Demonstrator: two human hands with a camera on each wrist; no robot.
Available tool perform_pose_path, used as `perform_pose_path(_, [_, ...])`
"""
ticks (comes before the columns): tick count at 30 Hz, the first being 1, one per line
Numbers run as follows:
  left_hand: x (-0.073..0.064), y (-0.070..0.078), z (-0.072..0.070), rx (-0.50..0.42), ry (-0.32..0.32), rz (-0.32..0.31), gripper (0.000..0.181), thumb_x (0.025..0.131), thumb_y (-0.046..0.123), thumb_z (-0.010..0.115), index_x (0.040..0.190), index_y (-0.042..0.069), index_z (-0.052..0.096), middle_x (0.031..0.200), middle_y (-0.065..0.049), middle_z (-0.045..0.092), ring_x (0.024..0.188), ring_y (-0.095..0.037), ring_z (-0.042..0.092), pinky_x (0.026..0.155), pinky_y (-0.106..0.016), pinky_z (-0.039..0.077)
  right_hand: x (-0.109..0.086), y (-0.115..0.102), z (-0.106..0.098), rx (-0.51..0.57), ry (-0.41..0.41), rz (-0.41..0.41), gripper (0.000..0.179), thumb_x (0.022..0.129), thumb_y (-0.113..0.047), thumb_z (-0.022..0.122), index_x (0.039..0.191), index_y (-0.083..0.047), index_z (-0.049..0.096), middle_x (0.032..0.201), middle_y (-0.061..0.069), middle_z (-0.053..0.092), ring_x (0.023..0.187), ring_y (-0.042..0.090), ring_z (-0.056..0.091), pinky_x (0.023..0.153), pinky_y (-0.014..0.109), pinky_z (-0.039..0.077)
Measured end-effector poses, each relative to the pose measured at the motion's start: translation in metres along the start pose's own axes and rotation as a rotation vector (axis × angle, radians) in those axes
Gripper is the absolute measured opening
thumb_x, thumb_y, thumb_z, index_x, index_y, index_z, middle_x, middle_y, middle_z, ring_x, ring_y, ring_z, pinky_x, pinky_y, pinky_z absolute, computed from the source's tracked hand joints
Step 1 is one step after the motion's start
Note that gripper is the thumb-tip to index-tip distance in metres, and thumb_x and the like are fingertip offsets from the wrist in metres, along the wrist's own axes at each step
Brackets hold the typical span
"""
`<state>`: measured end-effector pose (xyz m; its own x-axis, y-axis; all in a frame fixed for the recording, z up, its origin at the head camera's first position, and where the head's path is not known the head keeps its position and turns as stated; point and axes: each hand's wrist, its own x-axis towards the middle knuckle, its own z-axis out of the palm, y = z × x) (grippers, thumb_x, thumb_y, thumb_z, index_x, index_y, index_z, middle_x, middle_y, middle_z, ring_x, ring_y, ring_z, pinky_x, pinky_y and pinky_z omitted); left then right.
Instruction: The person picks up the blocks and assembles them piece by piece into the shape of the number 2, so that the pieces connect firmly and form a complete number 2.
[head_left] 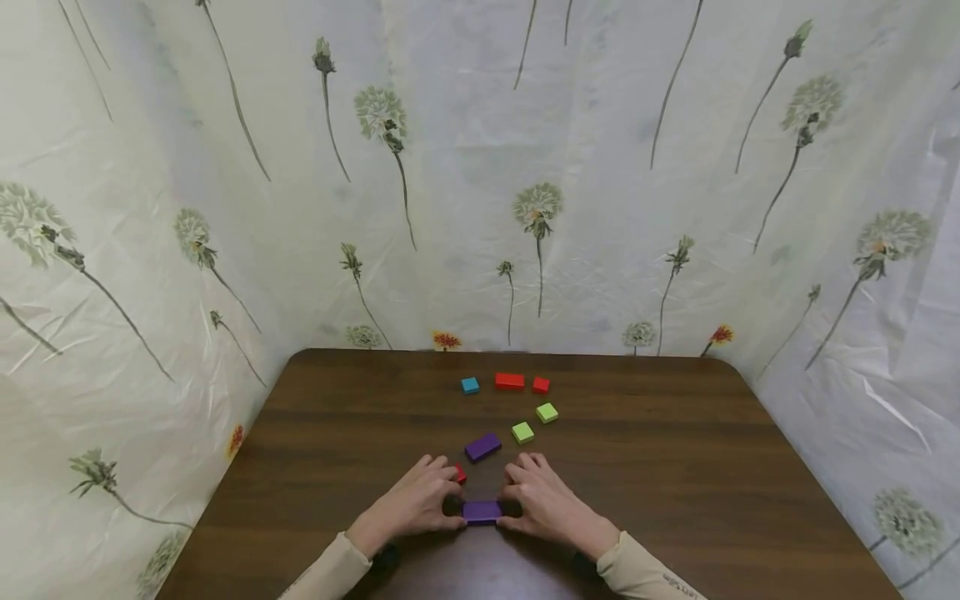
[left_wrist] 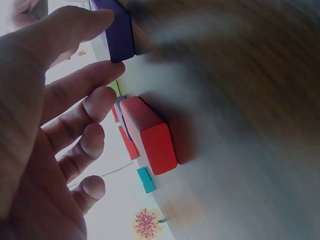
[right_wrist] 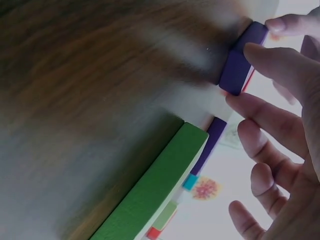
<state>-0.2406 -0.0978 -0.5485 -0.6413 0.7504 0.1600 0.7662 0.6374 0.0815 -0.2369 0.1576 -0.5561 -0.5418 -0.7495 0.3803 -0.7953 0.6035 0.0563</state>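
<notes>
A purple block (head_left: 482,512) lies on the table near its front, with one hand at each end. My left hand (head_left: 417,498) pinches its left end between thumb and index finger, the other fingers loosely bent. At the opposite end my right hand (head_left: 553,505) pinches the same block, also with thumb and index finger. In the left wrist view a red block (left_wrist: 150,137) stands close to the left fingertips. A long green block (right_wrist: 155,185) shows below the right fingers in the right wrist view; the right hand hides it from the head view.
Beyond the hands lie a second purple block (head_left: 483,447) and two light green blocks (head_left: 522,432). Farther back are a blue block (head_left: 470,386), a longer red block (head_left: 510,382) and a small red block (head_left: 541,385). A flower-patterned curtain (head_left: 465,167) surrounds the dark wooden table (head_left: 675,467).
</notes>
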Motion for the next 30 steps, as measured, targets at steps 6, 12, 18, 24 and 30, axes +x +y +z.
perform_pose_path(6, [-0.0010, 0.0013, -0.0023, -0.010, -0.014, 0.003, 0.030, 0.079, 0.054, 0.072, 0.089, 0.026, 0.075, 0.089, 0.015, 0.059, 0.084, -0.006, 0.043, 0.073, -0.023, 0.030, 0.0002, -0.0014, -0.0009, -0.005, -0.014, -0.005, 0.031, 0.072, -0.052, 0.078, 0.082, -0.023, 0.076, 0.085, -0.007, 0.055, 0.087, 0.016, 0.046, 0.086, 0.043, 0.040])
perform_pose_path(12, [-0.0015, 0.0019, -0.0024, -0.006, -0.026, 0.006, 0.032, 0.079, 0.056, 0.071, 0.090, 0.026, 0.075, 0.091, 0.014, 0.061, 0.086, -0.007, 0.045, 0.073, -0.023, 0.032, -0.0007, -0.0031, -0.0018, -0.006, -0.028, -0.004, 0.031, 0.072, -0.052, 0.078, 0.083, -0.023, 0.076, 0.086, -0.006, 0.056, 0.088, 0.016, 0.047, 0.087, 0.044, 0.041])
perform_pose_path(18, [-0.0018, 0.0039, -0.0032, -0.006, -0.029, 0.007, 0.032, 0.079, 0.056, 0.071, 0.089, 0.025, 0.075, 0.091, 0.014, 0.060, 0.085, -0.006, 0.044, 0.072, -0.023, 0.030, -0.0014, -0.0048, -0.0042, -0.009, -0.033, -0.008, 0.031, 0.072, -0.052, 0.078, 0.082, -0.023, 0.076, 0.085, -0.006, 0.056, 0.088, 0.016, 0.047, 0.087, 0.045, 0.041])
perform_pose_path(24, [-0.0023, 0.0054, -0.0042, 0.000, -0.030, 0.008, 0.031, 0.079, 0.055, 0.072, 0.088, 0.025, 0.075, 0.090, 0.014, 0.060, 0.084, -0.006, 0.043, 0.071, -0.022, 0.029, -0.0017, -0.0059, -0.0062, -0.002, -0.054, 0.002, 0.031, 0.072, -0.053, 0.078, 0.082, -0.023, 0.076, 0.085, -0.007, 0.057, 0.089, 0.016, 0.048, 0.088, 0.045, 0.041])
perform_pose_path(30, [-0.0018, 0.0041, -0.0025, 0.004, -0.032, 0.019, 0.032, 0.079, 0.055, 0.071, 0.089, 0.026, 0.075, 0.091, 0.013, 0.060, 0.084, -0.006, 0.043, 0.071, -0.022, 0.029, -0.0013, -0.0055, -0.0054, 0.004, -0.051, -0.006, 0.031, 0.071, -0.053, 0.078, 0.082, -0.023, 0.075, 0.084, -0.007, 0.056, 0.089, 0.016, 0.048, 0.087, 0.046, 0.041])
